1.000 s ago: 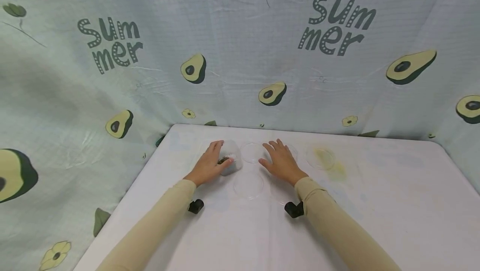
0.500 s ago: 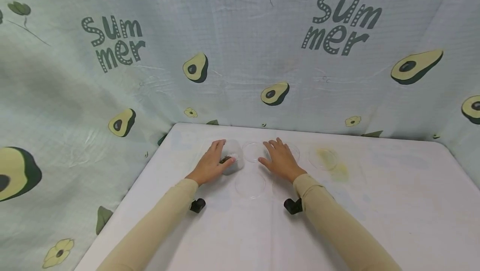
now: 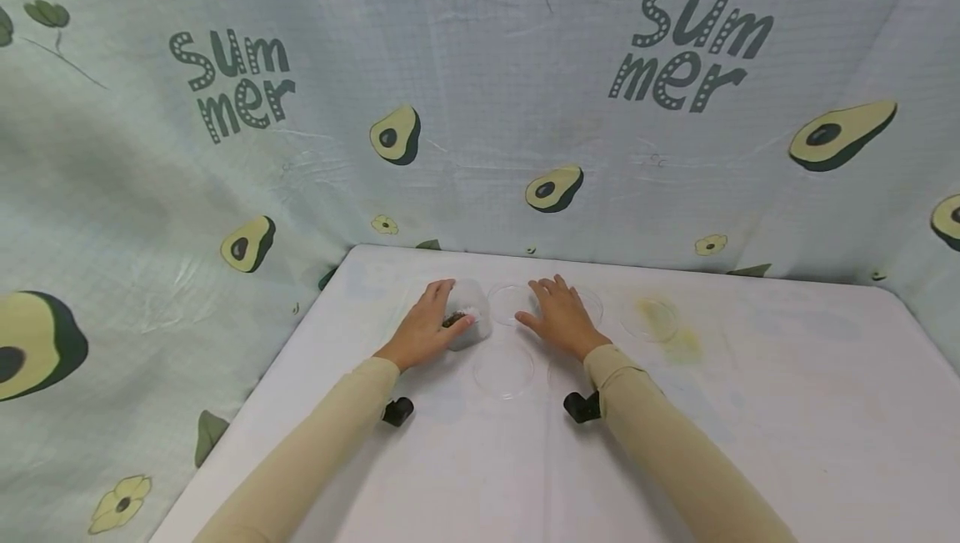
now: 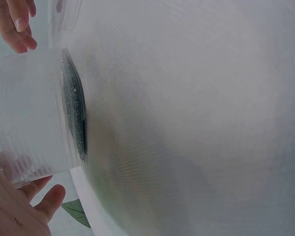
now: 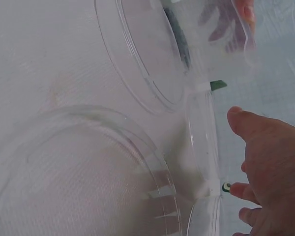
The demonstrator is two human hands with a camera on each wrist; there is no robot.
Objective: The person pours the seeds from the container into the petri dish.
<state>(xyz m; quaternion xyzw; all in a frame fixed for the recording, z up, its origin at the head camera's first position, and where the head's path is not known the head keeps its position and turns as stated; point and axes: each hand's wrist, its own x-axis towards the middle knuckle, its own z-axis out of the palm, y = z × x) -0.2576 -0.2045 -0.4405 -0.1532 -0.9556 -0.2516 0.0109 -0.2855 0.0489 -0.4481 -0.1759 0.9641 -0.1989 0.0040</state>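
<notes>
White table (image 3: pixel 480 468), yellow-stained — clear tub (image 3: pixel 471 306), round dishes (image 3: pixel 503 369) — against avocado-print drape (image 3: pixel 465 67).

Place: screened-off work spot, booth-like; home, lab or studio, can't tell
Cloth (image 3: pixel 465 59): pale, avocado and "summer" print, hung behind and to both sides
Counter (image 3: pixel 465 476): white top, rounded far corners, back edge up to the cloth, yellow stain (image 3: pixel 667 330)
Dishes (image 3: pixel 503 372): clear, round, shallow, lab-like, near a clear tub (image 4: pixel 32 108)

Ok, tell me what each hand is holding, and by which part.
The left hand grips the clear container around its left side wall; the right hand holds nothing.
</notes>
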